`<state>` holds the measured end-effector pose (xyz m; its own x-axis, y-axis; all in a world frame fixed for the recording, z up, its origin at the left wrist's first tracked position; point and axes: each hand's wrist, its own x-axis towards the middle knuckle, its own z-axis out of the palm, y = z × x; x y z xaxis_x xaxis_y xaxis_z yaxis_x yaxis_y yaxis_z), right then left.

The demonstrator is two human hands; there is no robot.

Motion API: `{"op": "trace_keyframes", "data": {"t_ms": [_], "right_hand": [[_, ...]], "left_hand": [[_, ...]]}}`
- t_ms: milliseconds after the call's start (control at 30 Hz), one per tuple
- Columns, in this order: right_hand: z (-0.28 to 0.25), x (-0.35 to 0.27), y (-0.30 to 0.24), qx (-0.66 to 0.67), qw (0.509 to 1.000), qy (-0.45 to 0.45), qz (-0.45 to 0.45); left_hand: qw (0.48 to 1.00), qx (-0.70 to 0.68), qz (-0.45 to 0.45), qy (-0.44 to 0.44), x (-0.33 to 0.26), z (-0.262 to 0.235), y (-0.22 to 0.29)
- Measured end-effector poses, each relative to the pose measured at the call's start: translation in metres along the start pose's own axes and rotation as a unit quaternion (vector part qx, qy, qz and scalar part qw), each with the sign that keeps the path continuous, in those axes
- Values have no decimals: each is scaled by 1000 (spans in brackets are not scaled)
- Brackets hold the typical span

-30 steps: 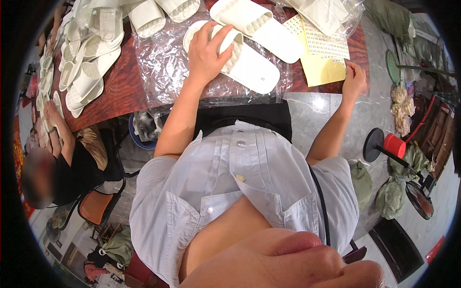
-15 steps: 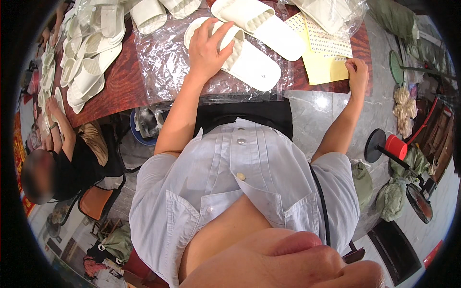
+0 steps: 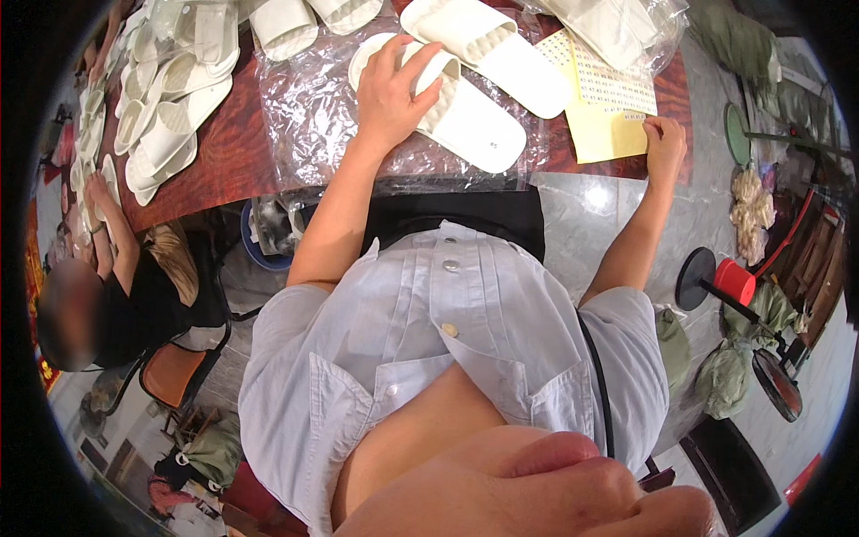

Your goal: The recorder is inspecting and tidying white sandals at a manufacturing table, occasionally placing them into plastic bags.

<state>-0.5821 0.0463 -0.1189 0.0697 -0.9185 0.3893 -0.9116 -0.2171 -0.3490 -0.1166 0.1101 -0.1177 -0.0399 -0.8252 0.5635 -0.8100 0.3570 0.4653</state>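
A white slide slipper lies at an angle on clear plastic film, with a small dark-marked label near the heel end of its footbed. Over its strap, my left hand grips it with the fingers bent and the thumb apart. Just beyond lies a second white slipper, parallel to the first. To the right, a yellow-backed sheet of small printed stickers rests near the table edge. My right hand pinches at that sheet's right edge; any loose sticker between its fingertips is too small to make out.
Many white slippers are heaped at the left of the reddish wooden table. Bagged slippers lie at the far right. A co-worker sits at the left. On the floor are a blue basin and a red container.
The view has shifted very slightly, moving the table things a little right and down. Both hands keep their places on the slipper and at the sticker sheet.
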Motion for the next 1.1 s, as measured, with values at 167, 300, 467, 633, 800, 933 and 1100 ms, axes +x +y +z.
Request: {"op": "trace_keyframes", "data": {"t_ms": [167,300,467,633,800,933,1100], "right_hand": [[2,-2,2,48,997,-14,60],[7,-8,6,19,1000,10,16],[7,-9,10,15,1000,0,-1],[6,-10,7,28,999,-5,25],[4,-12,3,23,1000,8,-1],[3,-13,1,41,999,9,9],[-2,-17,-10,85,995,8,57]], "left_hand": [[1000,-1,0,11,-3,3,-3],[1000,13,9,13,-3,4,-5],[999,18,24,9,-1,1,-3],[1000,19,15,7,0,1,-1],[1000,16,11,14,-1,3,-2],[1000,18,11,12,-1,3,-3],[1000,15,14,14,-1,3,-3]]}}
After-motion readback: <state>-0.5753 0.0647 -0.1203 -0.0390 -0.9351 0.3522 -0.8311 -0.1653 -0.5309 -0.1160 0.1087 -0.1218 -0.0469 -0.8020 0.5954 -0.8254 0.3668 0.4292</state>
